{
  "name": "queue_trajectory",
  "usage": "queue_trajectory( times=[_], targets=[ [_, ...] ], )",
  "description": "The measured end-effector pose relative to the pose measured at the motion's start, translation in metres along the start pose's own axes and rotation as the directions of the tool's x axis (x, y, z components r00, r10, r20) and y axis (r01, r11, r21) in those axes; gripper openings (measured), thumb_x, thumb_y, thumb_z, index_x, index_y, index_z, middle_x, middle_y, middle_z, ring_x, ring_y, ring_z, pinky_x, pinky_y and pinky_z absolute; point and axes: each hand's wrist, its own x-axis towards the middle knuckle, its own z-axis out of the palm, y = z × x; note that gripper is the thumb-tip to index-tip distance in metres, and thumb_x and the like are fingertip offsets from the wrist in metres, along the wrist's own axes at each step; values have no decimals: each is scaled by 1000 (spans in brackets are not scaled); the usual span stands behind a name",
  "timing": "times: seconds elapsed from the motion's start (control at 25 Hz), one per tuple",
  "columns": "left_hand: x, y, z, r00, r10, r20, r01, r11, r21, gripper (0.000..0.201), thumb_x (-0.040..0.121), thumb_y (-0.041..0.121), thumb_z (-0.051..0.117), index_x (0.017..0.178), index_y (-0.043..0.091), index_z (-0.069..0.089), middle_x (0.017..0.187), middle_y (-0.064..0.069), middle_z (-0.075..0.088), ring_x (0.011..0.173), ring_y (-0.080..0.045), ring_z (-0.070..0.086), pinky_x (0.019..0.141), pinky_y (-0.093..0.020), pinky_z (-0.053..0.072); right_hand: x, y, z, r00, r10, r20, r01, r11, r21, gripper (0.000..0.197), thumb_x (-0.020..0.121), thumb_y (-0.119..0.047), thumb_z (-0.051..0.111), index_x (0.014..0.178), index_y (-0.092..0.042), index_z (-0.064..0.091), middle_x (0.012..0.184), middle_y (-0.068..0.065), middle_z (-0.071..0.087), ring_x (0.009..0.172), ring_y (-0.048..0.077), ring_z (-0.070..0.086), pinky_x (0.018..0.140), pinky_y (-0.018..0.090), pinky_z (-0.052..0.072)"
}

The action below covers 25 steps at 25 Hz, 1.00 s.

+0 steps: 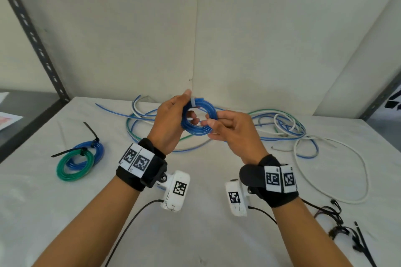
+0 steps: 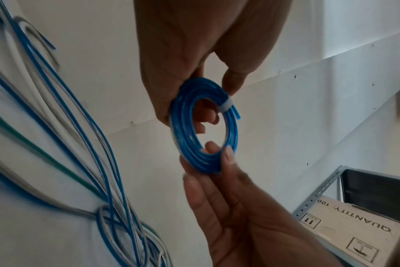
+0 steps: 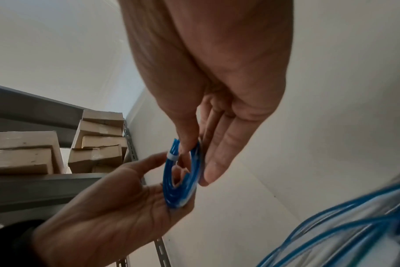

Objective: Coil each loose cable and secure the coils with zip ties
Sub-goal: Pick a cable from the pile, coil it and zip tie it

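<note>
A small blue cable coil (image 1: 198, 130) is held upright above the white table (image 1: 195, 180), between both hands. A white band (image 1: 193, 107) wraps its strands near the cut ends. My left hand (image 1: 186, 104) grips the coil's left side, thumb on top by the band and fingers through the ring. My right hand (image 1: 209, 124) pinches the coil's right edge between thumb and fingertip. In the left wrist view, the coil (image 2: 183, 137) and band (image 2: 225, 106) show clearly. In the right wrist view, the coil (image 3: 178, 191) rests against the left palm (image 3: 114, 207).
A green coil (image 1: 74, 165) and a blue coil (image 1: 97, 149), each tied with a black zip tie, lie at the table's left. Loose blue, green and white cables (image 1: 282, 123) tangle at the back and right. Black zip ties (image 1: 342, 227) lie front right. A shelf upright (image 1: 32, 34) stands left.
</note>
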Motion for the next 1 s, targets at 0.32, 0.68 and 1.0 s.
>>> queue_trajectory(
  times=[0.32,0.68,1.0],
  targets=[
    [-47,33,-43,998,59,5,-60,988,140,33,83,5,72,115,-4,68,103,-20,76,90,-25,75,75,-28,62,-9,-40,26,997,40,71,-57,965,256,22,97,-13,64,114,-1,67,105,16,76,97,27,75,80,30,61],
    [-84,59,-79,996,50,-74,-29,963,267,38,98,35,62,118,3,68,106,-13,76,94,-26,75,81,-35,62,-12,-48,116,915,-362,177,393,707,-587,15,87,-34,74,98,-24,74,85,-4,76,79,14,71,74,38,58],
    [-118,77,-161,975,-217,-49,221,931,291,24,103,13,50,121,4,63,111,-14,75,90,-20,75,72,-30,63,-3,-32,138,981,-33,189,83,962,-262,23,90,-26,75,98,-5,73,87,11,72,70,17,67,63,31,60]
  ],
)
